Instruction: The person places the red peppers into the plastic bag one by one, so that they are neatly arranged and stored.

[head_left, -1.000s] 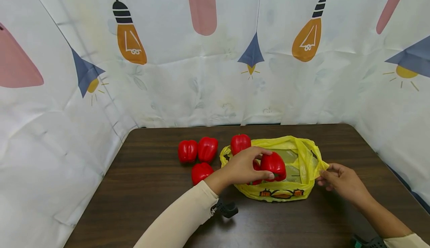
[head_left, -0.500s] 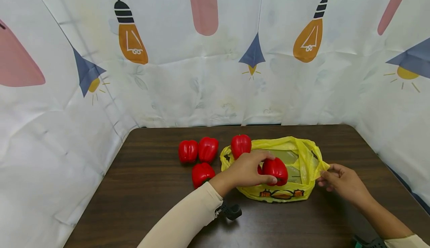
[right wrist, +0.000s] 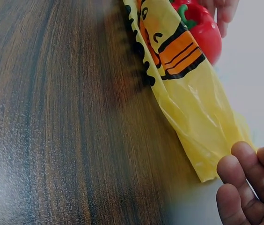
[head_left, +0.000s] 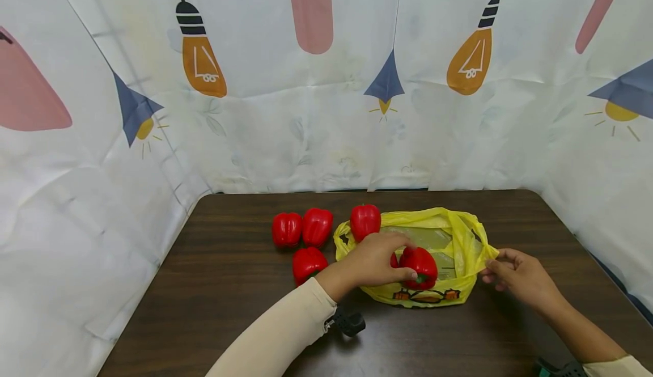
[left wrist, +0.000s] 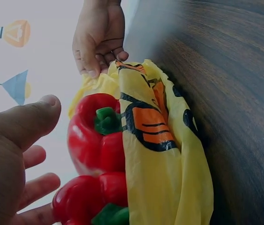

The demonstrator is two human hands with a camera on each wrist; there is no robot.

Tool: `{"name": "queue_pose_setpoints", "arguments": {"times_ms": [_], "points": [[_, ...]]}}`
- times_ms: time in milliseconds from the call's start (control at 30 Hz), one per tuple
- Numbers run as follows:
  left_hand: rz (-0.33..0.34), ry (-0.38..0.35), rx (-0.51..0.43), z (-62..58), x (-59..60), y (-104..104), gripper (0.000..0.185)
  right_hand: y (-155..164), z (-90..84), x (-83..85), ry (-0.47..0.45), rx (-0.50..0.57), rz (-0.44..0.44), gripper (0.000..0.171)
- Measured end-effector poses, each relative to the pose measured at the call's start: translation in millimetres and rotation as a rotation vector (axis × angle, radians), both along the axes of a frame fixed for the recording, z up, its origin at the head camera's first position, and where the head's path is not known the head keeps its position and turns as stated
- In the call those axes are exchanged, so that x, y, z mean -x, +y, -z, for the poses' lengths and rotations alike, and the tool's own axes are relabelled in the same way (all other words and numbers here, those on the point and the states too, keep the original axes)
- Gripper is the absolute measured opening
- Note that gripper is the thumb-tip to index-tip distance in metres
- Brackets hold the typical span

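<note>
Left hand (head_left: 376, 261): fingers are spread apart. Bag (head_left: 461, 237), pinched by right hand (head_left: 521, 276), could be collapsed by slippage.

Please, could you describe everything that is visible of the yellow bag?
The yellow bag lies on the dark table, its mouth open. It looks like thin, creased plastic, with an orange-and-black print on the side nearest the person. The right hand pinches its right edge. At least two red peppers sit in its opening; the left hand hides some of its left side.
</note>
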State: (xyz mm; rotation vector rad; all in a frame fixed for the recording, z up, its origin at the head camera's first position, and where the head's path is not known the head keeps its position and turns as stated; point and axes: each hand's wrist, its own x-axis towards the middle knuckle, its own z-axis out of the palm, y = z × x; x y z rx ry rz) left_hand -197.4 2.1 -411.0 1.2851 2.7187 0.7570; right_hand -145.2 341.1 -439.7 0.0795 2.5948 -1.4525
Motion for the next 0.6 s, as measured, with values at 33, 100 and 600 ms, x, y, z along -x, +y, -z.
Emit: {"name": "queue_pose_setpoints", "arguments": {"times_ms": [33, 100, 600], "points": [[0.0, -0.014, -0.01, -1.2, -0.5, -2, 0.051, 0, -0.2, 0.0, 0.0, -0.001, 0.0, 0.042], [-0.002, -0.038, -0.028, -3.7, -1.6, -6, 0.052, -1, -0.5, 0.1, 0.001, -0.001, -0.001, 0.042], [-0.034, -0.059, -0.09, -12.3, -6.3, -44, 0.054, -1, 0.2, -1.1, 0.014, -0.02, 0.007, 0.042]]}}
